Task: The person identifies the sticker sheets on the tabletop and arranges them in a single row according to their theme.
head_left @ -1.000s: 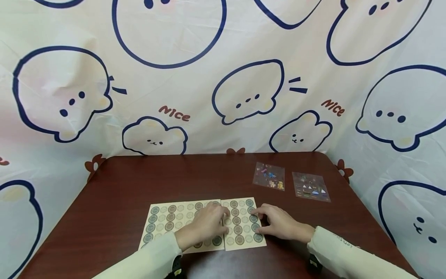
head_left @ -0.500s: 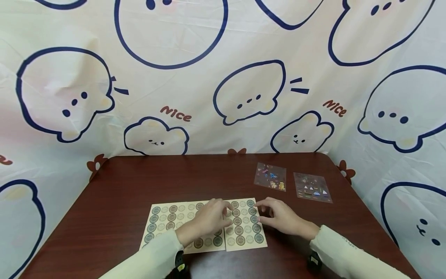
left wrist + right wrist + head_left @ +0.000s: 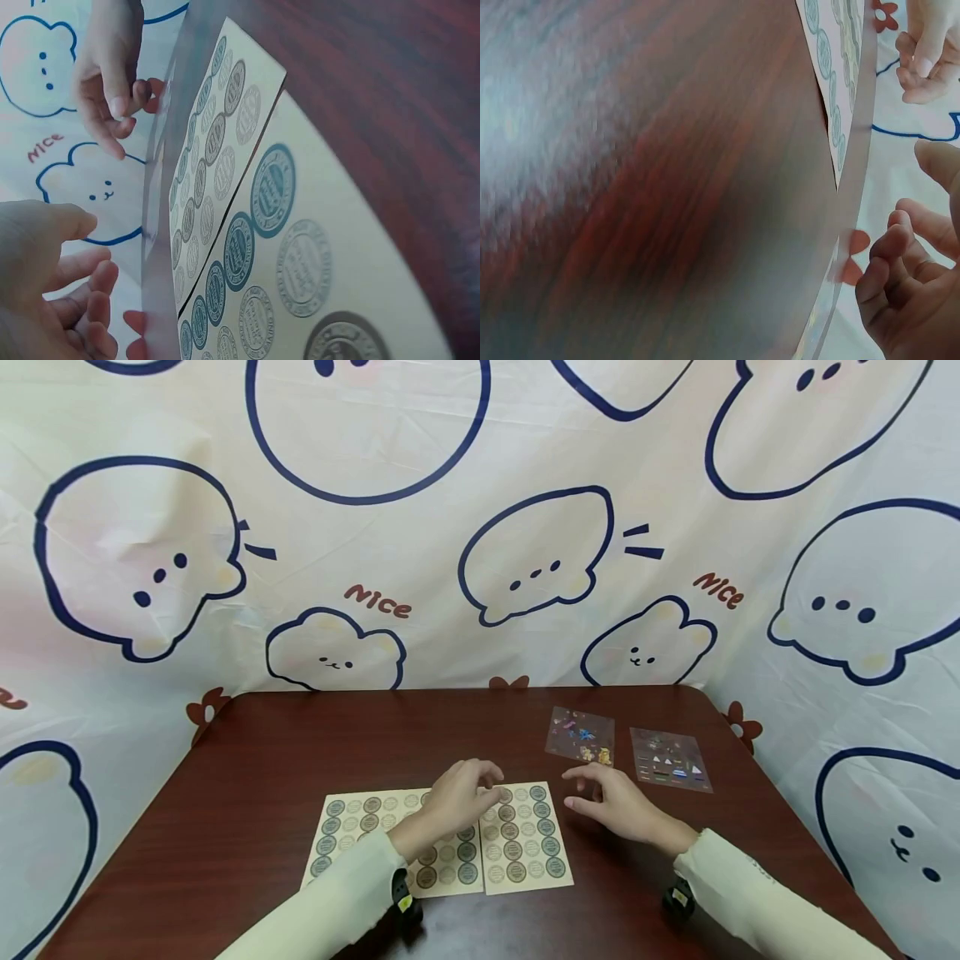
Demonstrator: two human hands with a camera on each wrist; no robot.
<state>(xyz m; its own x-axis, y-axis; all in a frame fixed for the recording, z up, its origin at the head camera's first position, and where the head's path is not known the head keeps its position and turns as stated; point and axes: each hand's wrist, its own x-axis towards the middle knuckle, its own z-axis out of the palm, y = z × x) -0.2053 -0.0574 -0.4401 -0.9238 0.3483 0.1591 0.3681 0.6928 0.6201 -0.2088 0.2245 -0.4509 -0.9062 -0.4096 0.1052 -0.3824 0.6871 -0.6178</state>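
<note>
Left sheet [image 3: 360,824]'s down flat, right sheet [image 3: 522,837] at its three o'clock, nearly edge to edge, so lining-up looks done imo. My left hand [image 3: 453,797] and right hand [image 3: 622,803]: fingers loose, gripping nothing. Clear packets [image 3: 576,733] around one o'clock maybe left.

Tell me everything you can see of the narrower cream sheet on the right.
The narrower sheet is thin and looks like paper, covered in round emblems in four columns: pale, brown, pale, blue-green, left to right in the head view. Their lettering is too small to read. It lies on the dark reddish-brown table, its left edge alongside the wider sheet, a thin dark line between them. The left hand hovers over its far left corner, partly hiding it; neither hand appears to touch it.
</note>
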